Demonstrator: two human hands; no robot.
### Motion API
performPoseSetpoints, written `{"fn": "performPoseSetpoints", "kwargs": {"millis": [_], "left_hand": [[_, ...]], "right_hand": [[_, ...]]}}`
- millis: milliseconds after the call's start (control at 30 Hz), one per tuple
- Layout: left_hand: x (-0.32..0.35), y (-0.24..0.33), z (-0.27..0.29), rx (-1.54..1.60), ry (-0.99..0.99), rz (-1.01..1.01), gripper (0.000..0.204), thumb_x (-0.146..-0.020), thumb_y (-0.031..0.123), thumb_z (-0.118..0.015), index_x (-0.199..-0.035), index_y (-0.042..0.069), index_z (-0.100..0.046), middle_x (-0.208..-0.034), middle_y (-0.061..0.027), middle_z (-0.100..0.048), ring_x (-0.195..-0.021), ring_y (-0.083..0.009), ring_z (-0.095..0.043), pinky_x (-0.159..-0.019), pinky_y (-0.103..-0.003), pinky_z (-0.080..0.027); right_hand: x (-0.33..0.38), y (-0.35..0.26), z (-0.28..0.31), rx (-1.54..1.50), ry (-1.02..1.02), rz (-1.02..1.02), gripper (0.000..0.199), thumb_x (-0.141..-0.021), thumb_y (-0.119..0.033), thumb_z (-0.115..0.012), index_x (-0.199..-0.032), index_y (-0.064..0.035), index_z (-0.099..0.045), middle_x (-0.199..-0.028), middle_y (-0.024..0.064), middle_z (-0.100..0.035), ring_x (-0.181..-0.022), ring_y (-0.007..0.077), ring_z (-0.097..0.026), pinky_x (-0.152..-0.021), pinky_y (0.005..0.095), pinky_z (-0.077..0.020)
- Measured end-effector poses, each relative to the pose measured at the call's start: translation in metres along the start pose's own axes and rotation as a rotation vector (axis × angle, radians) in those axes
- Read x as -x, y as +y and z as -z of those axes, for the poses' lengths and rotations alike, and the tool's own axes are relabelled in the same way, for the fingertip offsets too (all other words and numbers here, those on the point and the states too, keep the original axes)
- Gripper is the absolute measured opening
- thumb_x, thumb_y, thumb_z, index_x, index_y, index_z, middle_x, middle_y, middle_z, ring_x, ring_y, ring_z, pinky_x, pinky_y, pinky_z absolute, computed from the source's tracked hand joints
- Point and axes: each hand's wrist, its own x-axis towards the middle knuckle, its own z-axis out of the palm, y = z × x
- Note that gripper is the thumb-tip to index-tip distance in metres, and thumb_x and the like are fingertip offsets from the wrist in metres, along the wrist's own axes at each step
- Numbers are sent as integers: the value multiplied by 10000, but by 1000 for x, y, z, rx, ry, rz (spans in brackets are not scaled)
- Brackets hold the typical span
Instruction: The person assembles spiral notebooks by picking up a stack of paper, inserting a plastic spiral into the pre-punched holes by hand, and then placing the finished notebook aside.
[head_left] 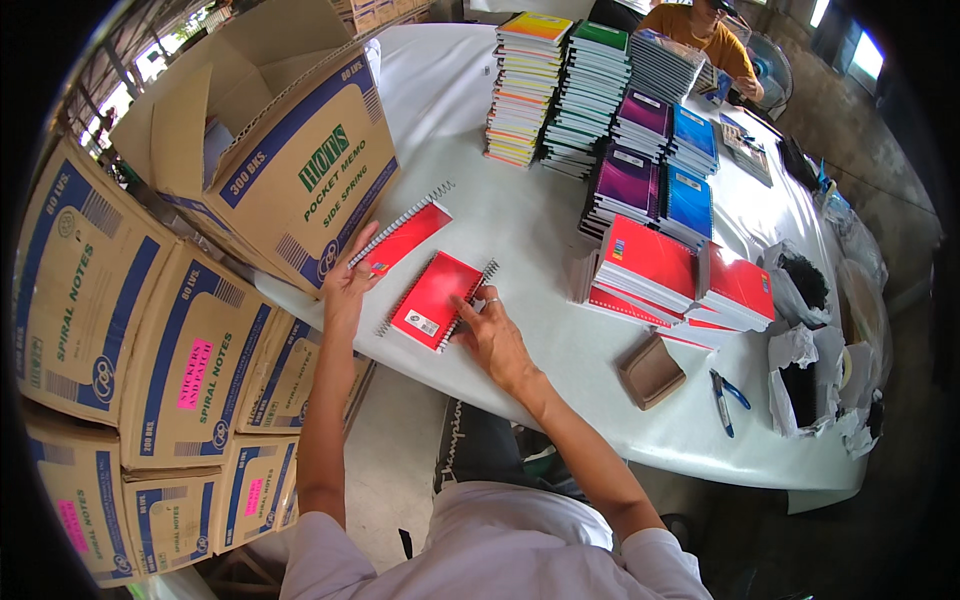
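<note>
In my left hand (350,275) is a red spiral notebook (405,240), held tilted above the table beside the large carton; the end of its wire coil sticks out past the cover. Just to the right, another red spiral notebook (432,290) with a white label lies on the table, coils showing along both its sides. I cannot tell whether that is one notebook or several stacked. My right hand (488,335) grips its right edge, one finger bent over the red cover. A coil end (489,270) juts out by the knuckles.
Red notebooks (650,262) are piled to the right, near a brown block (650,372) and blue-handled pliers (724,400). Yellow (525,90), green (590,100), purple (625,185) and blue stacks (687,200) stand behind. An open carton (300,190) and stacked boxes (190,350) border the left. A person (712,45) sits at the far end.
</note>
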Motion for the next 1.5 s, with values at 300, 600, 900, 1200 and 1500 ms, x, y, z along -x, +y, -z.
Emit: {"fn": "performPoseSetpoints", "kwargs": {"millis": [300, 600, 900, 1200, 1500], "left_hand": [[-5, 11, -12, 407, -541, -3, 527, -975, 183, -596, -1444, 2, -439, -1511, -106, -418, -1369, -306, -433, -1114, -410, -366], [-26, -18, 10, -473, -631, 201, 495, -953, 167, -629, -1425, 91, -500, -1548, -130, -378, -1429, -200, -350, -1124, -296, -305], [-9, -9, -38, -572, -468, 129, 567, -845, 79, -718, -1383, 157, -554, -1536, -141, -390, -1419, -264, -379, -1125, -325, -343], [1, 14, -84, -973, -338, -176, 624, -849, 117, -711, -1432, 187, -499, -1602, -111, -253, -1469, -442, -163, -1145, -598, -207], [43, 23, -141, -769, -439, -337, 512, -860, 1, -649, -1349, 139, -585, -1588, -80, -285, -1482, -437, -129, -1166, -572, -184]], "right_hand": [[-24, -20, 50, -1020, 185, -67, 580, -823, -15, -737, -1365, -69, -539, -1362, 71, -528, -1232, 194, -507, -984, 332, -458], [-3, -15, 23, 205, 150, 324, 356, -799, -71, -712, -1146, -150, -700, -1267, 52, -601, -1197, 243, -517, -994, 462, -409], [51, 9, 123, 156, 103, 102, 212, -810, -50, -722, -1020, -82, -716, -1191, 94, -628, -1085, 295, -593, -912, 411, -478], [-1, 30, 236, 448, 22, 239, 335, -715, -12, -766, -1040, -68, -707, -1222, 81, -604, -1132, 292, -560, -967, 425, -475], [-23, 58, 253, 96, -340, 57, 299, -731, -39, -767, -1019, -34, -687, -1157, 77, -613, -972, 246, -624, -871, 354, -533]]}}
